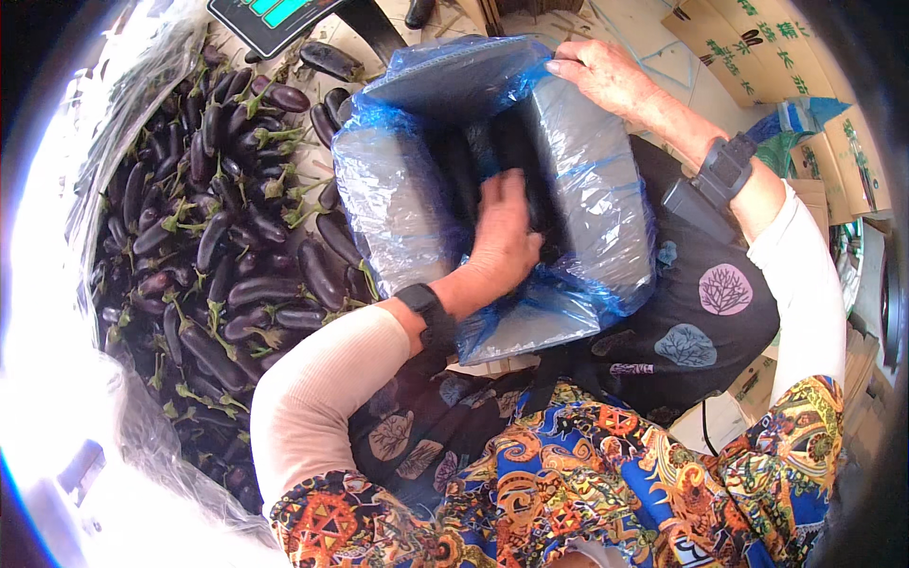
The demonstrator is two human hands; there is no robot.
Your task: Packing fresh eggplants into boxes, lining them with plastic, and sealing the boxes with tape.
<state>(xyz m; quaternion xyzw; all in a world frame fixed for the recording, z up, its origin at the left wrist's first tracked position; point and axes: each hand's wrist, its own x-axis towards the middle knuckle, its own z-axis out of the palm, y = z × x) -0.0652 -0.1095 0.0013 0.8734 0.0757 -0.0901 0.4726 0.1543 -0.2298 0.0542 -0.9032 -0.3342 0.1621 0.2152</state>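
An open box with grey flaps, lined in thin, translucent blue plastic film, stands directly in front of the person, its four flaps splayed outward under the crinkled film. Inside, in shadow, lie dark, glossy, elongated eggplants; how many cannot be told. The left hand reaches down into the box, its fingers blurred and pointing toward the far wall; whether they grip anything cannot be told. The right hand is at the far right corner of the rim, its fingers closed together on the film-covered edge.

Just left of the box, a broad heap of deep-purple eggplants with green stems spreads over the pale floor, bordered by a crumpled clear plastic sheet. A few loose ones lie between heap and box. Beyond stands a black scale display with a lit green screen. At the right are tan cardboard cartons with green printing, and dark printed cloth covers the person's lap.
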